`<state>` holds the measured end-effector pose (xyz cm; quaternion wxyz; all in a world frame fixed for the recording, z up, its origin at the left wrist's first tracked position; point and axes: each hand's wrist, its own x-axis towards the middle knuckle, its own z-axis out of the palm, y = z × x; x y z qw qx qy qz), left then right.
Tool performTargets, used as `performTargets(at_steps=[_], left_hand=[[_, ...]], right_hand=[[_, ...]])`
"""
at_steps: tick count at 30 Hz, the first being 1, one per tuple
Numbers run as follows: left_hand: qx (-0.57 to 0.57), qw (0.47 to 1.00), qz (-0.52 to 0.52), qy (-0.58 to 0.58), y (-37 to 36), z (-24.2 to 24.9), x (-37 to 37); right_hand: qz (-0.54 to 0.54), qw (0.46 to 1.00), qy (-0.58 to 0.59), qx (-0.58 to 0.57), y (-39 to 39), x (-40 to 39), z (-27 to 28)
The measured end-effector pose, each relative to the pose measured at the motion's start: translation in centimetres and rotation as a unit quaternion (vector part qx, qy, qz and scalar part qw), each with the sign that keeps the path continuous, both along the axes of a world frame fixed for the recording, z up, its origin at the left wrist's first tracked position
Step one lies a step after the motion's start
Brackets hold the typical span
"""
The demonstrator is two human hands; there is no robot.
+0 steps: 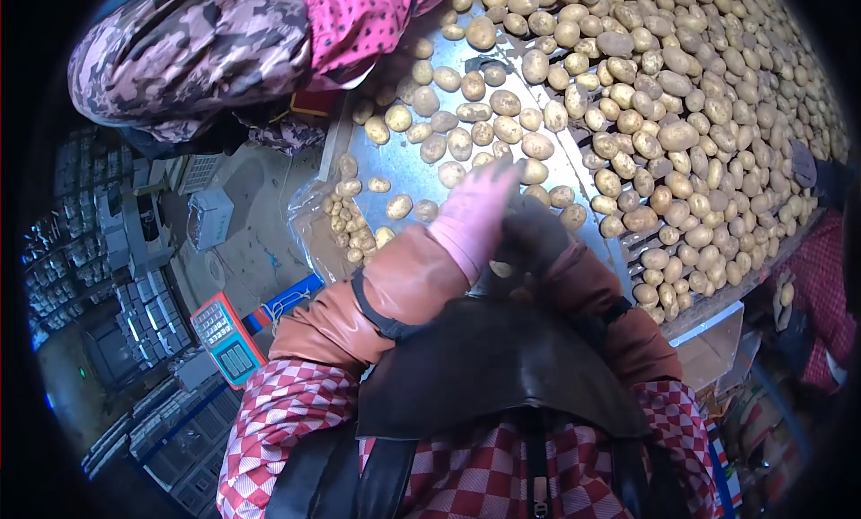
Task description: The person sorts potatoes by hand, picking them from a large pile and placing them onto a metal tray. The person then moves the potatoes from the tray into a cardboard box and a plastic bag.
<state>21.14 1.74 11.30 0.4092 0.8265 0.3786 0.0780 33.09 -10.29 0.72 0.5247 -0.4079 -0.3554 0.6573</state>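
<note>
My left hand point(489, 189), in a pink glove with greyish fingers, reaches over the metal tray point(363, 160). Its fingertips are blurred and lie close to a potato point(534, 171). My right hand point(536, 232), in a dark glove, is just beside and below the left one, near the tray's front edge. Its fingers are in shadow and partly hidden, so I cannot see whether it holds anything. Another potato point(501, 269) shows under the right hand. Loose potatoes point(459, 142) lie scattered over the tray ahead of both hands.
A large heap of potatoes point(682, 138) covers the slatted surface at right. Smaller potatoes point(345, 219) fill a plastic-lined box at left. A red-framed keypad device point(226, 341) stands lower left. One co-worker's pink sleeve point(359, 21) reaches in top left; another's dark glove point(803, 165) is far right.
</note>
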Motion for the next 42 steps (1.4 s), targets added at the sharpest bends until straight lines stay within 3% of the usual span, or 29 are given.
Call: performTargets(at_steps=[2, 4, 6, 7, 8, 9, 10, 12, 14, 16, 17, 18, 19, 20, 22, 23, 24, 25, 28, 30, 32, 34, 38, 39, 40, 41, 42], left_hand=[[0.235, 0.954, -0.137, 0.126, -0.8, 1.9, 1.7], [0.211, 0.957, -0.161, 0.121, -0.2, 0.7, 2.4], [0.055, 0.976, -0.189, -0.094, 1.1, -0.4, 2.8], [0.015, 0.975, -0.187, -0.115, 1.5, -0.7, 2.7], [0.014, 0.975, -0.189, -0.113, 3.0, -0.5, 3.4], [-0.172, 0.98, -0.099, -0.016, 5.1, -0.4, 4.4], [-0.349, 0.933, -0.003, 0.085, 6.5, -0.1, 4.8], [-0.105, 0.991, 0.082, 0.012, 7.7, 1.2, 3.3], [0.21, 0.961, 0.077, 0.165, 10.7, -0.9, 2.4], [0.25, 0.919, 0.128, 0.276, 13.8, -1.6, 2.7], [0.192, 0.926, 0.114, 0.305, 16.0, -2.5, 2.6], [0.135, 0.929, 0.1, 0.33, 18.7, -3.6, 2.6], [0.12, 0.941, 0.085, 0.306, 21.8, -6.6, 1.9], [0.106, 0.951, 0.071, 0.282, 22.6, -7.0, 2.1], [0.087, 0.95, 0.046, 0.296, 23.5, -7.6, 2.0], [0.095, 0.954, 0.073, 0.273, 23.4, -7.4, 1.9], [0.102, 0.957, 0.099, 0.252, 22.9, -7.2, 1.8], [0.126, 0.945, 0.196, 0.231, 20.5, -5.3, 2.6], [0.068, 0.956, 0.285, 0.034, 13.1, -1.3, 2.9], [0.26, 0.964, 0.063, 0.009, 11.3, -2.8, 3.0], [0.189, 0.982, -0.031, -0.007, 8.8, -0.9, 5.3], [0.214, 0.965, -0.104, 0.107, 8.8, -2.0, 7.9], [0.328, 0.924, -0.139, 0.14, 8.1, -7.7, 9.5], [0.365, 0.905, -0.154, 0.153, 8.0, -9.2, 9.6], [0.402, 0.885, -0.168, 0.165, 7.9, -8.0, 10.1], [0.277, 0.918, -0.185, 0.217, 9.4, -6.5, 11.5], [0.282, 0.916, -0.189, 0.214, 9.7, -4.1, 12.4]], right_hand=[[-0.015, 0.998, -0.039, -0.037, 0.1, 0.7, 1.3], [-0.024, 0.995, -0.077, -0.053, 0.0, 1.3, 1.8], [-0.029, 0.991, -0.114, -0.058, -0.2, 1.7, 2.1], [-0.032, 0.99, -0.128, -0.059, -0.3, 1.9, 2.3], [-0.034, 0.988, -0.141, -0.059, -0.3, 2.1, 2.4], [-0.035, 0.986, -0.154, -0.06, -0.3, 2.2, 2.5], [-0.037, 0.983, -0.167, -0.062, -0.3, 2.4, 2.6], [-0.038, 0.976, -0.203, -0.065, -0.3, 2.7, 2.4], [-0.028, 0.96, -0.27, -0.067, -0.3, 3.2, 2.1], [-0.003, 0.934, -0.349, -0.076, -0.2, 3.5, 2.0], [-0.001, 0.934, -0.349, -0.081, -0.6, 3.5, 1.8], [-0.066, 0.99, 0.083, -0.092, -0.9, 3.7, 1.4], [-0.12, 0.855, 0.497, -0.083, -1.0, 4.1, 1.0], [-0.121, 0.857, 0.494, -0.083, -1.0, 4.7, 0.6], [-0.041, 0.908, 0.412, 0.063, -0.9, 5.5, -0.1], [-0.044, 0.908, 0.411, 0.066, -1.1, 5.6, 1.2], [-0.066, 0.86, 0.505, -0.021, -1.4, 5.7, 3.6], [-0.085, 0.796, 0.59, -0.106, -1.6, 5.8, 5.1], [-0.092, 0.832, 0.547, -0.026, -2.5, 5.9, 5.3], [-0.094, 0.81, 0.578, -0.033, -3.5, 5.7, 5.7], [-0.092, 0.789, 0.606, -0.046, -4.8, 5.5, 6.4], [-0.111, 0.815, 0.566, -0.048, -5.9, 5.6, 6.9], [-0.137, 0.848, 0.51, -0.034, -7.0, 6.4, 6.4], [-0.086, 0.839, 0.538, -0.015, -7.5, 6.9, 5.5], [-0.033, 0.826, 0.562, 0.006, -7.9, 7.2, 4.5], [-0.034, 0.827, 0.561, 0.012, -8.2, 7.2, 3.3], [-0.092, 0.847, 0.524, -0.003, -8.8, 7.0, 2.0]])
